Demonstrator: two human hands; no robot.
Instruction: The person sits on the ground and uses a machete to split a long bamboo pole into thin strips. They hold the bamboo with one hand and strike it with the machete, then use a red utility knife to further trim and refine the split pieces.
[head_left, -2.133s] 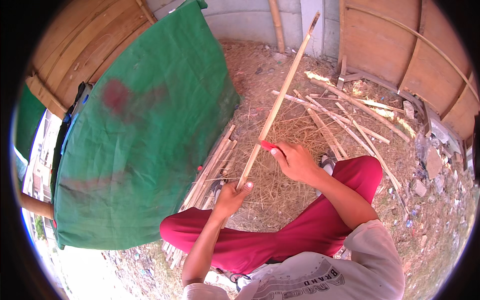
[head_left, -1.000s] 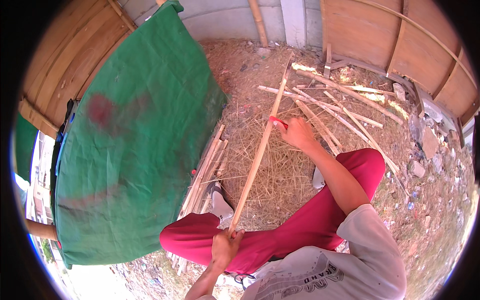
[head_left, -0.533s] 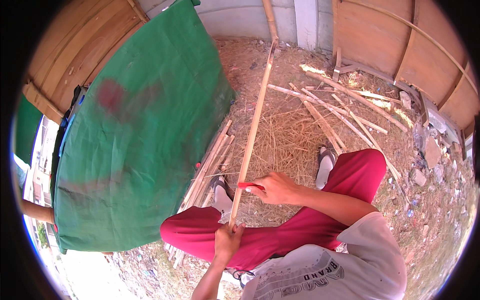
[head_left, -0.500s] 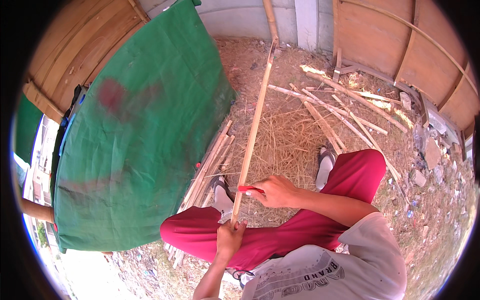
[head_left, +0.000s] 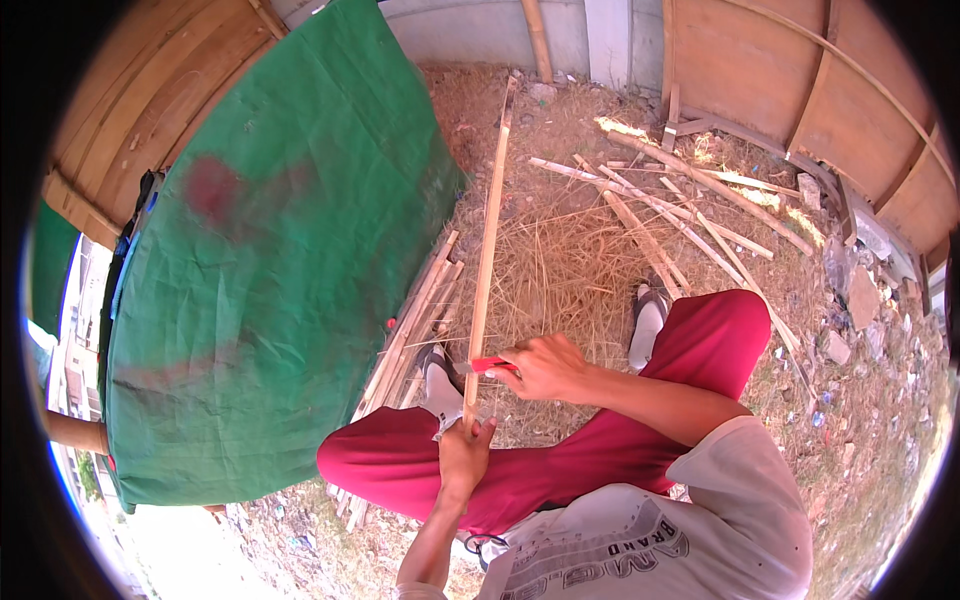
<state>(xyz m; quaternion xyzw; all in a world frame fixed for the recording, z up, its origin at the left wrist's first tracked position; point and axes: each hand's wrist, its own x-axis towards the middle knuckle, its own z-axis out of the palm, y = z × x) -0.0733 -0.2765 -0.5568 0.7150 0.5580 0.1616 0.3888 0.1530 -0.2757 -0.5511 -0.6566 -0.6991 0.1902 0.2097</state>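
A long, pale bamboo strip (head_left: 490, 230) points away from my lap toward the far wall. My left hand (head_left: 464, 455) is closed round its near end, thumb along the strip. My right hand (head_left: 543, 368) grips a knife with a red handle (head_left: 490, 364). The knife's short blade lies across the strip a little beyond my left hand. Much of the handle is hidden in my fingers.
Thin shavings (head_left: 550, 270) cover the ground between my feet. Split bamboo strips (head_left: 405, 335) are stacked by a green tarp (head_left: 260, 270) at left. Poles and strips (head_left: 690, 200) lie scattered at the right, near rubble (head_left: 862, 300) and a wooden panel wall (head_left: 760, 75).
The strip's far end has swung left. My right hand with the knife has shifted slightly up and left, and my left hand has risen a little with the strip.
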